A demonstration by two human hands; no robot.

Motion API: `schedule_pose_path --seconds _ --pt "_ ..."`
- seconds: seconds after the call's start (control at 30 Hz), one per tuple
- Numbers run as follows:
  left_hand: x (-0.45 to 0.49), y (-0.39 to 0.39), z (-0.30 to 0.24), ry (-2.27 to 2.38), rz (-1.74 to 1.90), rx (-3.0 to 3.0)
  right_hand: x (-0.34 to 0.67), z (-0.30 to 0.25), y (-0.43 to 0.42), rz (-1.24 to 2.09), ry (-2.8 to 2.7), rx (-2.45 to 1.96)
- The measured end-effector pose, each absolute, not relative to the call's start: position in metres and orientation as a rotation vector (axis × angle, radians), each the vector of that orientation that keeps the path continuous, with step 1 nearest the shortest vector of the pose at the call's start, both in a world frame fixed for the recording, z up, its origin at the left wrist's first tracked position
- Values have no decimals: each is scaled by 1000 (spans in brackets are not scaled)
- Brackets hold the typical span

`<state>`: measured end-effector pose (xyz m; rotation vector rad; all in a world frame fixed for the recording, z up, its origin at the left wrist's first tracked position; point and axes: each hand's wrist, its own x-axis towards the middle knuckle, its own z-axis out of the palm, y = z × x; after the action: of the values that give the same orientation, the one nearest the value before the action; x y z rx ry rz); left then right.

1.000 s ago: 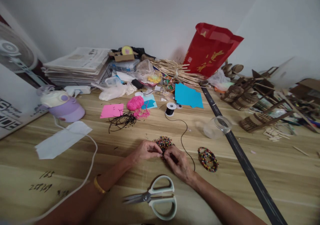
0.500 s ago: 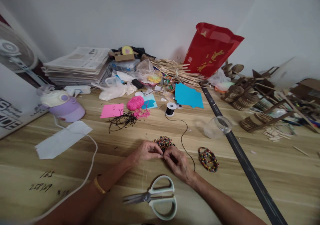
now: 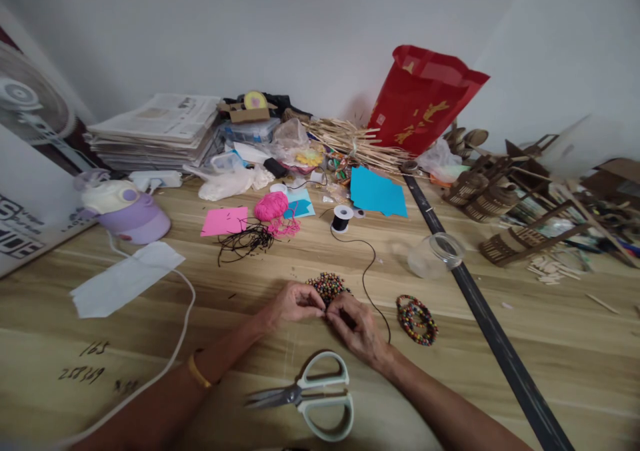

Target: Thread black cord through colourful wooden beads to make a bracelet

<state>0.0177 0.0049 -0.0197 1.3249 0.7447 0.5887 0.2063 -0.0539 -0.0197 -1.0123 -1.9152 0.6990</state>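
Observation:
My left hand [image 3: 290,304] and my right hand [image 3: 357,327] meet fingertip to fingertip on the wooden table [image 3: 500,397], just in front of a pile of small coloured beads [image 3: 326,284]. Both hands are pinched shut on something tiny that I cannot make out. A thin black cord [image 3: 367,274] runs from a black spool [image 3: 342,217] down past my right hand. A finished bead bracelet [image 3: 416,318] lies to the right of my right hand. Scissors [image 3: 310,396] with pale handles lie shut near the table's front edge.
A clear plastic jar [image 3: 435,254] lies on its side beside a long black strip [image 3: 480,307]. Pink yarn [image 3: 271,206], pink paper [image 3: 224,222], blue paper [image 3: 376,193], a tangle of black thread [image 3: 245,241], a purple cap [image 3: 127,214], newspapers [image 3: 155,131], a red bag [image 3: 423,97] and wooden models [image 3: 510,197] crowd the back.
My fingertips have shifted slightly against each other at the beads. Nothing else has moved.

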Motion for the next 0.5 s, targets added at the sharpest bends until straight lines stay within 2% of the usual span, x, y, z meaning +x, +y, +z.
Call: schedule_pose_path --seconds 0.5 --pt "16 4 -22 725 585 1345 206 -20 -54 688 -1912 -991"
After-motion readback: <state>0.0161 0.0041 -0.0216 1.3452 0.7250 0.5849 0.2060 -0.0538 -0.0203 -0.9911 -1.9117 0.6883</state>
